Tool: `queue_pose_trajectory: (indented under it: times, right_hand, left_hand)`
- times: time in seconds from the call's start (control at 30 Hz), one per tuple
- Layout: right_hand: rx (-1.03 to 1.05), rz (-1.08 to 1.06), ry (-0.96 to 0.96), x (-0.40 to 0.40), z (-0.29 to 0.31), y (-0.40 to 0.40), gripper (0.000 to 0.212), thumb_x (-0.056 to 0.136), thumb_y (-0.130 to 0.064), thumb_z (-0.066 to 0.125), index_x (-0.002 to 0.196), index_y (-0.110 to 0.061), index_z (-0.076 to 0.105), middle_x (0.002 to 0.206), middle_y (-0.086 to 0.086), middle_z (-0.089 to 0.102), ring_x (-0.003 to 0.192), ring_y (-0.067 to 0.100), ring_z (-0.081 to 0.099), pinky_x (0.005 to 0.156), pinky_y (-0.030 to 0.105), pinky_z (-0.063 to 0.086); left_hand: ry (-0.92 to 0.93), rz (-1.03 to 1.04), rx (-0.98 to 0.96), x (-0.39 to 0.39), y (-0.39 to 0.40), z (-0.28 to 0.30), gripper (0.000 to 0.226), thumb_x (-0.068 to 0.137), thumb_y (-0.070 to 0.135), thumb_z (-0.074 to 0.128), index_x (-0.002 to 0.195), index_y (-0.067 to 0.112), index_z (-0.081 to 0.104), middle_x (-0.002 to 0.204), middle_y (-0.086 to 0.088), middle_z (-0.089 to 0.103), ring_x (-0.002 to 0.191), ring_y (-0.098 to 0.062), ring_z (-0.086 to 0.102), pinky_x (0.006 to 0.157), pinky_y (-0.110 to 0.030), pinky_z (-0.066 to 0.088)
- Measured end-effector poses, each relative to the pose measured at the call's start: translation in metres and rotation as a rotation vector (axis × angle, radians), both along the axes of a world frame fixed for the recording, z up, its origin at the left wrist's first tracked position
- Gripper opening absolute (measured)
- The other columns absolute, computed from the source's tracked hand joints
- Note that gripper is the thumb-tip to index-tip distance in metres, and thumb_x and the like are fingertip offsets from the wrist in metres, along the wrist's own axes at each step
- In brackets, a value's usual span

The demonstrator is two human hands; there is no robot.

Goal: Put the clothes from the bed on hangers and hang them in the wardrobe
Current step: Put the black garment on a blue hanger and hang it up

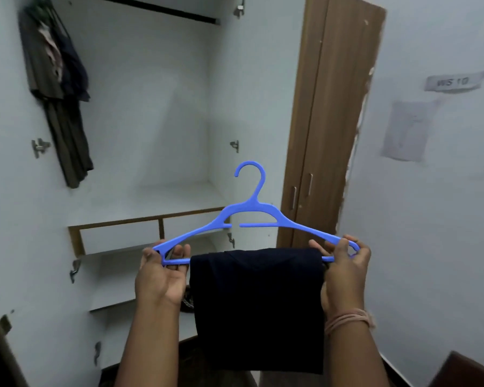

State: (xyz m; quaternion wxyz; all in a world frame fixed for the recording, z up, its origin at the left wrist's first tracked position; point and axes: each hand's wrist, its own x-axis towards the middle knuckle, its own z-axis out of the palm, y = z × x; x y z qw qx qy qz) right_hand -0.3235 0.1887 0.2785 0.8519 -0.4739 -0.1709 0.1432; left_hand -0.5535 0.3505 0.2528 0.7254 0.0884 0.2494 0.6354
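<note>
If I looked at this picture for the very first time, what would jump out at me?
Probably the bright blue plastic hanger in the middle, with a dark navy folded garment draped over its bottom bar. The left hand and right hand each hold one end of it. Next you'd notice the open white wardrobe behind, where brown and dark clothes already hang at the upper left.

Head view, facing open wardrobe [151,107], close
</note>
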Motion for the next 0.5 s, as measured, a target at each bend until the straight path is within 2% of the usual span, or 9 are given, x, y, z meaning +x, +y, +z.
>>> queue_pose_trajectory:
  times: [0.07,0.13,0.23,0.3,0.43,0.5]
  right_hand:
    - [0.009,0.026,-0.05,-0.009,0.013,0.027,0.004,0.107,-0.026,0.043,0.107,-0.03,0.045,0.121,0.025,0.064,0.09,0.031,0.076,0.099,0.06,0.05]
    - [0.034,0.005,-0.115,-0.021,0.025,0.059,0.007,0.108,-0.026,0.042,0.113,-0.029,0.041,0.114,0.023,0.067,0.086,0.033,0.076,0.096,0.056,0.053]
    - [0.077,-0.027,-0.173,-0.037,0.042,0.107,0.022,0.108,-0.025,0.042,0.129,-0.029,0.035,0.126,0.017,0.06,0.081,0.033,0.076,0.089,0.047,0.057]
    - [0.109,0.005,-0.134,-0.043,0.046,0.137,0.025,0.108,-0.024,0.042,0.131,-0.03,0.035,0.12,0.015,0.062,0.083,0.033,0.076,0.085,0.046,0.058]
    - [0.11,0.071,-0.018,-0.046,0.04,0.193,0.021,0.107,-0.02,0.044,0.126,-0.027,0.038,0.104,0.011,0.061,0.086,0.033,0.074,0.081,0.048,0.059]
    - [0.062,0.079,-0.014,-0.048,0.035,0.219,0.022,0.106,-0.02,0.046,0.126,-0.027,0.039,0.1,0.007,0.06,0.08,0.029,0.072,0.079,0.045,0.058]
  left_hand:
    - [-0.072,-0.018,-0.024,-0.009,0.023,-0.004,0.021,0.108,0.033,0.045,0.108,0.015,0.056,0.102,-0.013,0.063,0.085,-0.02,0.066,0.098,-0.051,0.053]
    - [-0.107,-0.017,-0.041,-0.013,0.045,-0.005,0.022,0.108,0.034,0.044,0.102,0.016,0.057,0.098,-0.011,0.063,0.082,-0.018,0.066,0.095,-0.05,0.053]
    - [-0.113,0.014,-0.026,-0.021,0.078,0.0,0.027,0.109,0.035,0.041,0.1,0.015,0.057,0.091,-0.01,0.062,0.072,-0.016,0.067,0.086,-0.051,0.058]
    - [-0.111,0.044,0.022,-0.033,0.1,0.007,0.026,0.109,0.035,0.044,0.103,0.014,0.057,0.094,-0.01,0.063,0.07,-0.015,0.07,0.09,-0.053,0.059]
    - [-0.088,0.106,0.104,-0.057,0.137,0.019,0.023,0.107,0.032,0.049,0.119,0.013,0.056,0.11,-0.013,0.064,0.091,-0.021,0.07,0.104,-0.058,0.049]
    - [-0.058,0.146,0.121,-0.066,0.153,0.023,0.021,0.107,0.031,0.049,0.115,0.013,0.058,0.11,-0.011,0.066,0.095,-0.022,0.071,0.108,-0.058,0.047]
